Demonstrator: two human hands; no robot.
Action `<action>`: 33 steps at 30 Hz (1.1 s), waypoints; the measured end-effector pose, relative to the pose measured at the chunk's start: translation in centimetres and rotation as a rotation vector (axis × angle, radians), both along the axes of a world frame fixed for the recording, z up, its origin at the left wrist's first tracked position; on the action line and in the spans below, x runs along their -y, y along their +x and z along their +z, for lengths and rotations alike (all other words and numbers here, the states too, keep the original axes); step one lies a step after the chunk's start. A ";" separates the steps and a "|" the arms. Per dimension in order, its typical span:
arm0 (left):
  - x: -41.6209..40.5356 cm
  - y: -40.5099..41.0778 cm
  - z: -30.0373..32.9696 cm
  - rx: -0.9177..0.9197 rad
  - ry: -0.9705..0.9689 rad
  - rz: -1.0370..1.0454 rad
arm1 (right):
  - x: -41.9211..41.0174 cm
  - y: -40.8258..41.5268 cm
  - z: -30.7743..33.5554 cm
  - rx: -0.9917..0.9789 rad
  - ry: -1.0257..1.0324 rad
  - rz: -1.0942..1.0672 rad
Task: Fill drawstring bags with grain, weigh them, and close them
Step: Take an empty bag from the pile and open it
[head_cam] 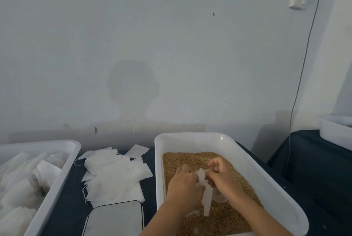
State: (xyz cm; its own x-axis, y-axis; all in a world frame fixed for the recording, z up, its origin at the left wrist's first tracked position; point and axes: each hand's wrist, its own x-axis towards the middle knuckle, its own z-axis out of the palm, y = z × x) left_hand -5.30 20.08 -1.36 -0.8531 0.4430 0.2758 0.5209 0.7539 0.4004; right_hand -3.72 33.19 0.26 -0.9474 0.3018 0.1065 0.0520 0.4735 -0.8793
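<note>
Both hands are close together over the big white tub (266, 182) of brown grain (226, 214). The tub sits on the right side of the dark table (70, 207), near its front edge. The left hand (183, 185) and the right hand (221, 175) each pinch the top of one thin white drawstring bag (206, 197). It looks like they are pulling its mouth open. The bag hangs down with its bottom tip touching the grain. Holding it over the tub makes sense, because any grain that spills just falls back in.

Something pale and round (219, 197) sits in the grain under the right wrist. It may be a scoop or cup, but it is too hidden to tell.

A messy pile of flat empty bags (114, 176) lies in the middle of the table, just left of the tub, easy to grab. The scale (116, 218) waits at the front edge, right next to the tub. Another white tub (62, 182) on the left side holds filled bags (22, 194), so done ones go out of the way.

This bag still looks flat, so I think filling has not started.
</note>
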 end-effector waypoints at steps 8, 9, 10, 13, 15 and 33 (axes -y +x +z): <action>0.3 0.2 0.7 -0.188 0.012 0.013 | -1.7 0.6 -0.6 0.512 0.845 -0.152; 0.3 0.2 0.8 -0.188 -0.008 -0.004 | -1.7 0.5 -0.7 0.563 0.867 -0.143; 0.3 0.2 0.9 -0.176 -0.027 -0.023 | -1.7 0.4 -0.8 0.588 0.886 -0.140; 0.2 0.5 1.2 -0.059 -0.068 -0.044 | -1.8 0.4 -0.7 0.586 0.888 -0.137; 0.2 0.5 1.0 0.056 -0.132 -0.039 | -1.9 0.7 -0.4 0.593 0.846 -0.101; 0.3 0.2 1.0 0.303 -0.334 -0.041 | -1.5 0.7 4.4 0.533 1.242 -0.114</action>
